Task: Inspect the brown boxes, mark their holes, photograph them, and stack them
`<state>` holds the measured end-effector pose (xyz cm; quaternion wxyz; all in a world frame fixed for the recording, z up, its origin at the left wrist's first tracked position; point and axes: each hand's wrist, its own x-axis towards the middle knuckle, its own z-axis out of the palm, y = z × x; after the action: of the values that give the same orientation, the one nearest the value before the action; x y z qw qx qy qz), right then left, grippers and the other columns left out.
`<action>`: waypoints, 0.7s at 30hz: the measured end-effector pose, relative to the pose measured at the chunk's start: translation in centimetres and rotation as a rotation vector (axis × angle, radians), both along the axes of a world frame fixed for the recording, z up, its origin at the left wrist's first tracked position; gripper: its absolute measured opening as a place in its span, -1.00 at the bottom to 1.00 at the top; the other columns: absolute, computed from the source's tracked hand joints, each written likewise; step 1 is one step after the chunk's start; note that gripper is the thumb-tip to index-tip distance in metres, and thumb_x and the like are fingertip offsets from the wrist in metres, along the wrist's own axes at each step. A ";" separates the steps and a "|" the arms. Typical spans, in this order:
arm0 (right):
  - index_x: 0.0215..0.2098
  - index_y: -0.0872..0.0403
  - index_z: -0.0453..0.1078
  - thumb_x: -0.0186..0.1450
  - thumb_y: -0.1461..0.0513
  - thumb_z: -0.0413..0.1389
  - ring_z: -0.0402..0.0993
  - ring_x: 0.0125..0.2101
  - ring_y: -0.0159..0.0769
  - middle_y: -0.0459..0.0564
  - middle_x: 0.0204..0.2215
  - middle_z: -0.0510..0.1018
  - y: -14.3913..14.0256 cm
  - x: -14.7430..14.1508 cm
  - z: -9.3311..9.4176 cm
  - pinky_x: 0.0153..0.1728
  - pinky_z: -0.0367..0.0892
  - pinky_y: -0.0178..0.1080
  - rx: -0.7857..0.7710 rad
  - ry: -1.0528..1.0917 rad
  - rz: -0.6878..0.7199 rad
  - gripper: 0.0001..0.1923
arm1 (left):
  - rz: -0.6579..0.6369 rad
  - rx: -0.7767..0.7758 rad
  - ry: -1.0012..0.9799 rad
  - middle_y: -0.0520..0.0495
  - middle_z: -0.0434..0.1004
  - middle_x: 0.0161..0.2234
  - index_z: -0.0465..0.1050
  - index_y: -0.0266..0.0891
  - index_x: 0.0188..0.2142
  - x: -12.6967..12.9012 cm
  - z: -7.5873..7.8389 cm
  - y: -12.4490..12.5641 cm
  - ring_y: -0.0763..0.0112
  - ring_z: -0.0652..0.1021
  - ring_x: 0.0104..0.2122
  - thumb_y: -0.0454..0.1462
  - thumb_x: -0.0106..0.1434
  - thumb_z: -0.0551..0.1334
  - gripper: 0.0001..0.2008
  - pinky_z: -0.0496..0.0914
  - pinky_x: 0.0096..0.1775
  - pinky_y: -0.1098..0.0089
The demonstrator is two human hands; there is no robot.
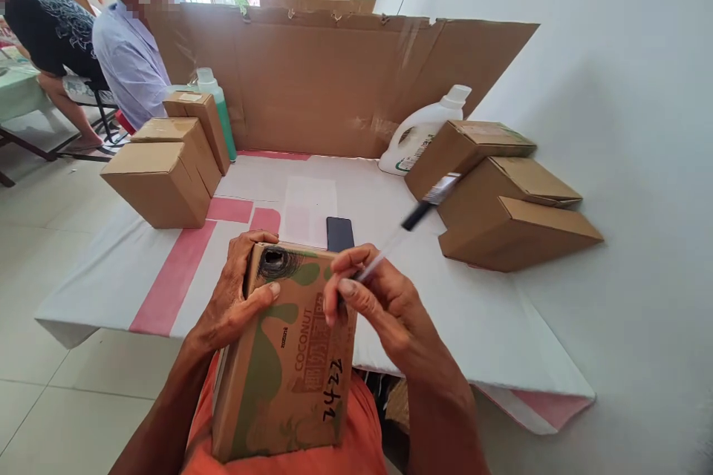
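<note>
A brown cardboard box (278,364) printed with COCONUT, green shapes and handwritten black marks rests on my lap, tilted toward me. A small dark hole (273,258) near its top left corner is ringed with black scribbles. My left hand (242,293) grips the box's upper left side, thumb on the front face beside the hole. Above the upper right part, my right hand (379,300) pinches a slim pen (417,216) with a clear barrel and a black section, its far end pointing up and right. Fingers hide its near tip.
A dark phone (339,234) lies on the white and pink tablecloth (390,304) beyond the box. Cartons (156,182) and a green bottle (223,115) stand left; more cartons (518,234) and a white jug (426,130) stand right. A cardboard screen (334,82) closes the back. People (131,52) sit beyond.
</note>
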<state>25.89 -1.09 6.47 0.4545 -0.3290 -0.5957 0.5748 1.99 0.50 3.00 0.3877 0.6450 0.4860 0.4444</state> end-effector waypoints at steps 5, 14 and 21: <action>0.07 -0.10 0.52 0.61 -0.07 0.01 0.17 -0.55 -0.36 -0.20 -0.55 0.25 -1.0 -0.7 0.1 -0.49 0.17 -0.26 0.022 -0.171 -0.054 -0.66 | -0.004 0.045 -0.090 -0.18 0.49 0.12 0.48 -0.07 0.12 -0.2 -0.3 -0.3 -0.07 0.49 0.15 -0.02 0.29 0.32 -0.55 0.38 0.20 0.03; 0.23 -0.13 0.50 0.50 0.03 0.24 0.54 -0.59 -0.37 -0.06 -0.34 0.68 -1.8 -3.0 -1.8 -0.65 0.34 -0.37 -0.146 0.213 -0.045 -0.63 | 0.022 0.070 -0.137 -0.23 0.52 0.10 0.51 -0.10 0.12 -0.5 -0.6 -0.8 -0.12 0.45 0.17 0.46 0.28 0.06 -0.17 0.32 0.26 0.00; -0.21 -0.06 0.67 0.31 0.11 0.46 0.62 -0.56 -0.41 -0.10 -0.46 0.70 -1.1 -3.9 -0.3 -0.61 0.45 -0.47 -0.171 0.500 -0.242 -0.85 | -0.013 0.108 -0.134 -0.21 0.47 0.13 0.45 -0.09 0.15 -0.4 -0.7 -0.7 -0.09 0.42 0.18 0.41 0.33 0.09 -0.24 0.31 0.25 0.03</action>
<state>21.97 -2.20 6.20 0.6229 -0.2829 -0.3712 0.6279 1.60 -0.16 2.29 0.3871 0.6369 0.4300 0.5096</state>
